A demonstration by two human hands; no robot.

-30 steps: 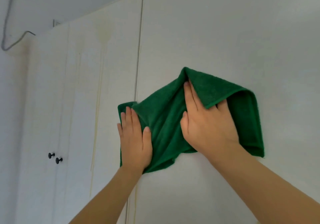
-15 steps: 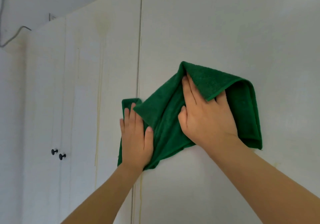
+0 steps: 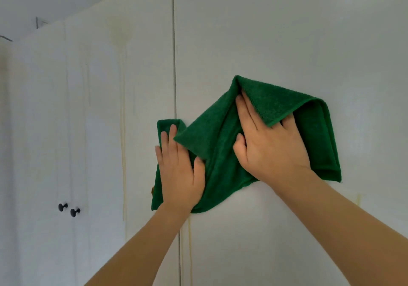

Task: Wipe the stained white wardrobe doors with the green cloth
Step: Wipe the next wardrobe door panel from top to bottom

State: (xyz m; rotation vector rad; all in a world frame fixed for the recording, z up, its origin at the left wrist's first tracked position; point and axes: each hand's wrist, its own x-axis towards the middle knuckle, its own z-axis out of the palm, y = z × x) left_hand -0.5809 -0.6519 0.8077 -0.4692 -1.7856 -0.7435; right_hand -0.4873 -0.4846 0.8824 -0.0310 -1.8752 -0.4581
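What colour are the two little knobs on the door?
The knobs are black, seen in the head view.

You face tall white flat-panelled wardrobe doors [image 3: 265, 31] streaked with yellowish drip stains [image 3: 122, 131], which carry a rumpled dark green terry cloth [image 3: 220, 153] pressed flat across the seam between two panels; two small round black knobs [image 3: 68, 209] sit lower left

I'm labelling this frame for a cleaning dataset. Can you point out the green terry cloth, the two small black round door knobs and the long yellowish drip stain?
Green terry cloth [image 3: 223, 153]: head view, middle fold.
Two small black round door knobs [image 3: 63, 207]: head view, left knob's face.
Long yellowish drip stain [image 3: 122, 131]: head view, mid-streak.
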